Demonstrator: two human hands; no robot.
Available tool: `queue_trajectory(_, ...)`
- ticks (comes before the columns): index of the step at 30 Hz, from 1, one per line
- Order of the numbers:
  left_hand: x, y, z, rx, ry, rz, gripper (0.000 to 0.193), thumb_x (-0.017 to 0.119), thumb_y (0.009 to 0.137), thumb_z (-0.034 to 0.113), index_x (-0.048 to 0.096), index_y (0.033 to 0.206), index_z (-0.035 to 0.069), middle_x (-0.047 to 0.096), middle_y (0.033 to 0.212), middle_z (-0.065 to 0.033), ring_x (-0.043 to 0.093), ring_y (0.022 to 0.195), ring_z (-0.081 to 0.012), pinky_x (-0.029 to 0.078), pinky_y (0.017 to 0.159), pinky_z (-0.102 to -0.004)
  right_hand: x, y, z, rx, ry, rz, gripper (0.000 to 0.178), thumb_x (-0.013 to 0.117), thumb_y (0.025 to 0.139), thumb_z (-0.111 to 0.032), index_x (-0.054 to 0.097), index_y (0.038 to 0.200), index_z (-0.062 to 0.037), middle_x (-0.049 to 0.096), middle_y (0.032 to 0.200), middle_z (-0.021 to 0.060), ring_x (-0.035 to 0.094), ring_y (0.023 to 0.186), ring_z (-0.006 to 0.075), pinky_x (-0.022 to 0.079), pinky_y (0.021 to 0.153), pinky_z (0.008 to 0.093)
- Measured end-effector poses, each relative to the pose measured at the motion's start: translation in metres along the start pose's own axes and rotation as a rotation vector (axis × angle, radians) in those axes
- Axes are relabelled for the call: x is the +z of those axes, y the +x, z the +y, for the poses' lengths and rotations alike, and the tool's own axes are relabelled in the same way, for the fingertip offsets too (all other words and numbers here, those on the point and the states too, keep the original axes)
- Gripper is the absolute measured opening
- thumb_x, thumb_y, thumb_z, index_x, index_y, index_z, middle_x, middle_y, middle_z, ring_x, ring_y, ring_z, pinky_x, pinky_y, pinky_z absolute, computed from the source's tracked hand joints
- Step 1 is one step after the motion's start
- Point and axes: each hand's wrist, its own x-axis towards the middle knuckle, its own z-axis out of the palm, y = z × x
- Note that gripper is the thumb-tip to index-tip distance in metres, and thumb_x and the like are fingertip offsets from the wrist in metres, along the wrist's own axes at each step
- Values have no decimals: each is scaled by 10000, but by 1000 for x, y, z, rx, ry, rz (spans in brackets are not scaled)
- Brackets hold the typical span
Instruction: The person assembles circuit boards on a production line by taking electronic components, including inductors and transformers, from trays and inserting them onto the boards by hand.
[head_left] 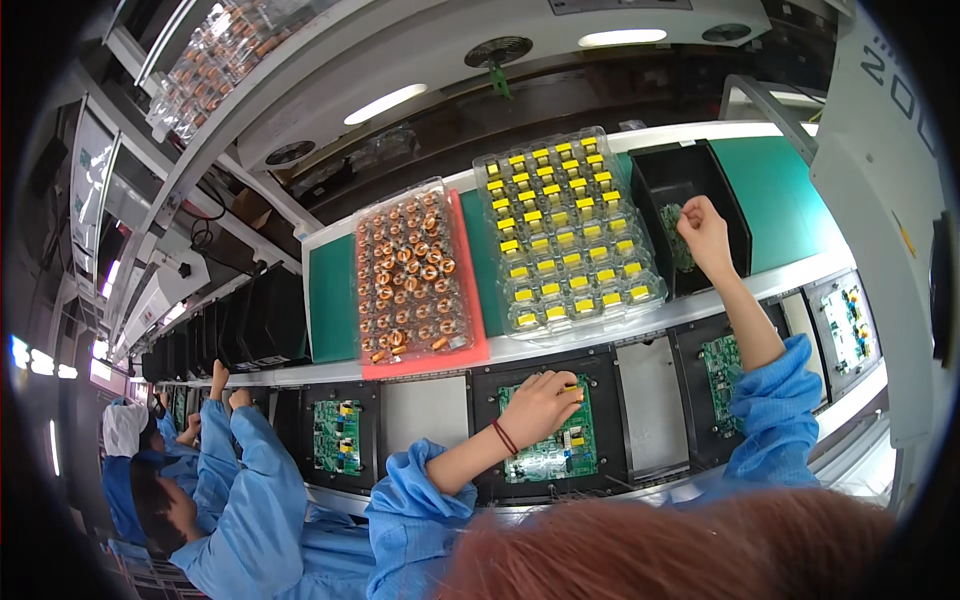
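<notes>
My left hand (540,408) is over a green circuit board (553,463) in a black carrier. Its fingers are curled together at the board's upper right, around a small yellow component (573,389); whether that part is seated on the board is hidden. My right hand (706,235) reaches into a black bin (668,165), at a heap of small green parts (683,255). Its fingertips are pinched together, and anything between them is too small to make out.
Left of the bin stand a clear tray of yellow-topped components (560,217) and a tray of copper-wound coils (405,270) on a red sheet. Other boards in carriers (337,437), (722,375) line the near track. Co-workers in blue sleeves (255,480) work at left.
</notes>
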Motion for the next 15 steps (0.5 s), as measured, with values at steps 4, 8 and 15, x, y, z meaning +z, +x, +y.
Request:
queue_trajectory(4, -34, 25, -8, -104, -24, 150, 214, 656, 797, 127, 644, 1003, 72, 615, 930, -81, 599, 870, -242, 489, 744, -359, -4, 0, 27, -26, -29, -25, 123, 582, 775, -45, 528, 880, -8, 628, 686, 85, 603, 611, 128, 474, 592, 258)
queue_trajectory(8, -67, 55, -63, -18, 491, 243, 268, 599, 725, 40, 640, 985, 91, 568, 1093, -95, 547, 999, -279, 462, 808, -382, -5, -5, 25, 178, 118, -91, 72, 540, 830, -20, 519, 898, -4, 635, 703, 71, 642, 600, 149, 506, 545, 254)
queue_trajectory(15, -83, 100, -143, 84, 585, 40, 335, 544, 741, 56, 644, 1043, 159, 521, 1200, -45, 496, 1095, -231, 424, 879, -341, -21, -17, -8, 116, 230, -123, 40, 506, 867, -14, 493, 903, -4, 634, 800, 87, 662, 717, 143, 510, 562, 233)
